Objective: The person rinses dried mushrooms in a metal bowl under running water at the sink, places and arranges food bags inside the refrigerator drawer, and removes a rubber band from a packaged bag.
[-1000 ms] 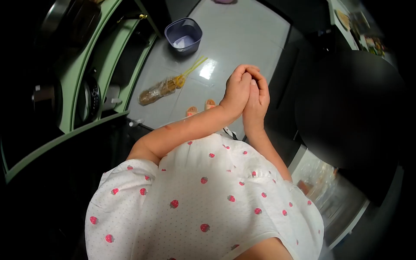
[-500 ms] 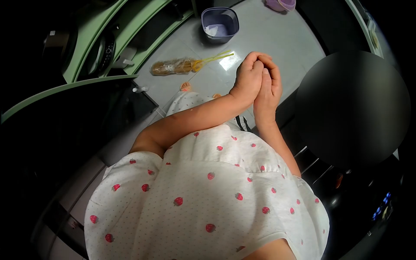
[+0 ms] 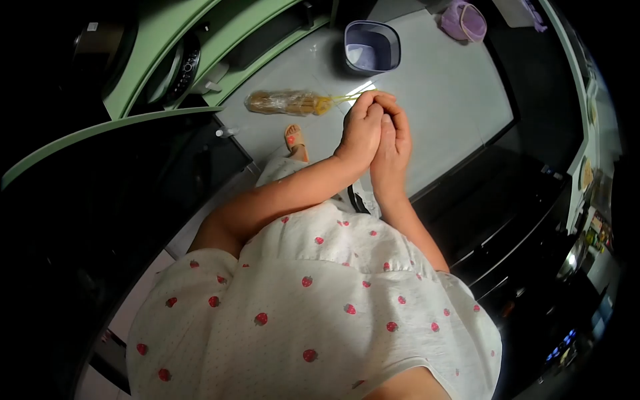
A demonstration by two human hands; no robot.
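My left hand [image 3: 361, 133] and my right hand [image 3: 393, 153] are clasped together in front of my body, above the floor. The right fingers curl over the top of the left hand, whose own fingers are bent inward and mostly hidden. Whether anything lies between the palms cannot be seen. Just beyond and to the left of the hands, a brown bundle in clear plastic wrap [image 3: 283, 103] lies on the floor, with yellow strips at its right end. Neither hand touches it.
A purple-grey bin [image 3: 395, 57] with something white inside stands on the tiled floor [image 3: 447, 100]. Farther right is a purple basket [image 3: 460, 23]. Green-edged shelves [image 3: 230, 57] rise at the left, dark cabinets [image 3: 500, 207] at the right. A slippered foot [image 3: 294, 138] shows below.
My view has shifted, so the bin, basket and bundle sit farther right and more of the right-hand cabinets shows. The clasped hands appear slightly farther left, still joined.
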